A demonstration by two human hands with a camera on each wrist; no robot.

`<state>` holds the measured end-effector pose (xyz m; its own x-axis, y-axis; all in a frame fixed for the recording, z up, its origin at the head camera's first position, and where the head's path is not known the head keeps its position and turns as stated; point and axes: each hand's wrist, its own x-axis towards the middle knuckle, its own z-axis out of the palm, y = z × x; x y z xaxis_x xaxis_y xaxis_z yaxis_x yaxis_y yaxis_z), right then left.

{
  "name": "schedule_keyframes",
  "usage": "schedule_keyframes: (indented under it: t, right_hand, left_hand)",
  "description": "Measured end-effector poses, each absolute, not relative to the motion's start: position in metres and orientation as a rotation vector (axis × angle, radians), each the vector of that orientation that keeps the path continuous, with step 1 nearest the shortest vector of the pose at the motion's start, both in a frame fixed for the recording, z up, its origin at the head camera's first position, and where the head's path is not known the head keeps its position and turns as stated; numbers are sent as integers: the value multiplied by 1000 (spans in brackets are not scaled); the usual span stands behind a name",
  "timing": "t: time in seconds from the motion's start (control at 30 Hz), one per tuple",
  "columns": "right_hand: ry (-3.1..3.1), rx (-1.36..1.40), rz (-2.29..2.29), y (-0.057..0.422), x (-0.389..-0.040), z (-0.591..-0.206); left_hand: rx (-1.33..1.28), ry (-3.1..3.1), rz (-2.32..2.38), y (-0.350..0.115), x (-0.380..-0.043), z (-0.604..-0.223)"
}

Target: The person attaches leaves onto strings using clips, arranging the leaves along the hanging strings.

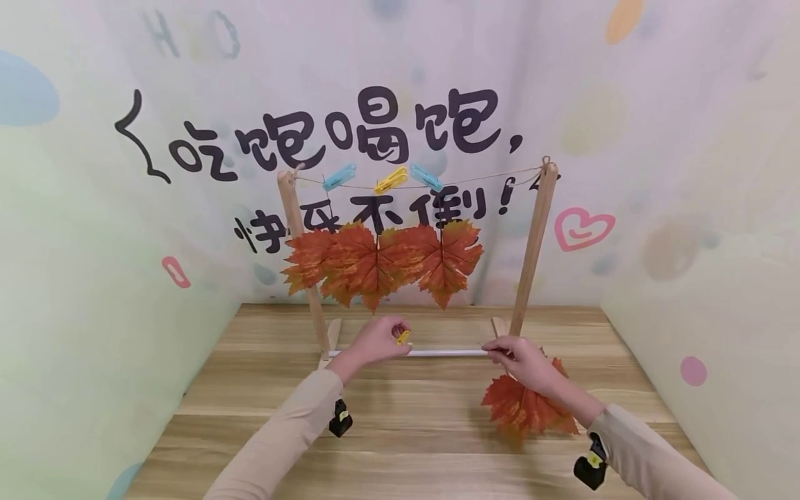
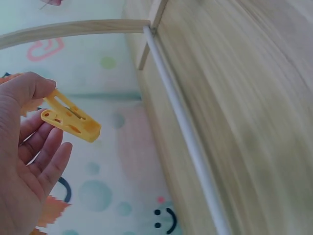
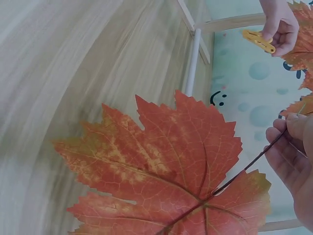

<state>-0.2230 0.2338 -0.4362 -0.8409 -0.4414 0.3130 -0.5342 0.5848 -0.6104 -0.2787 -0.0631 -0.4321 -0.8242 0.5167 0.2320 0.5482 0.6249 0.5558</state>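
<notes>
From the head view, the left hand (image 1: pixel 379 342) pinches a yellow peg (image 1: pixel 403 338) between thumb and fingers, its free end poking toward the right hand (image 1: pixel 523 360). The right hand pinches the stem of a loose leaf (image 1: pixel 523 410), whose blade hangs below and nearer the person than that hand, just over the surface (image 1: pixel 400 444). The two hands are apart at about the same height, both close in front of the white rod (image 1: pixel 446 353) at the foot of the rack (image 1: pixel 531 250). Above and beyond both hands runs the string (image 1: pixel 487 177), left to right, carrying three pegs (image 1: pixel 390 180) with three leaves (image 1: pixel 381 260) hanging. The bare stretch of string lies up and away from the right hand, which is the nearer one to it.

In the left wrist view, the peg sits at the fingertips, held by one end under the thumb (image 2: pixel 27 90); its long axis slants away from the palm, jaws closed, the other fingers loosely spread. The rod (image 2: pixel 183 122) runs beyond it.

In the right wrist view, the thin stem (image 3: pixel 249 164) runs from the fingers (image 3: pixel 288 147) down to the leaf (image 3: pixel 166 161), blade spread flat, tips pointing away from the hand. The left hand (image 3: pixel 279 22) and its peg (image 3: pixel 258 40) show beyond, apart from the stem.
</notes>
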Motion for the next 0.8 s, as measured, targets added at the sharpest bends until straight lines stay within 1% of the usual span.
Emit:
schedule_keyframes:
  t: [0.2, 0.37, 0.57, 0.8]
  right_hand:
    - [-2609, 907, 1001, 239, -226, -426]
    - [-2582, 915, 1002, 242, -230, -411]
    - [-2523, 905, 962, 246, -235, -392]
    - [-2508, 919, 928, 250, -239, -375]
  left_hand:
    - [-982, -2727, -902, -61, -277, -421]
    - [-1053, -2699, -986, -59, -274, -412]
    - [-1143, -2618, -1052, -59, -270, -389]
    - [-1163, -2577, -1045, -62, -270, -359]
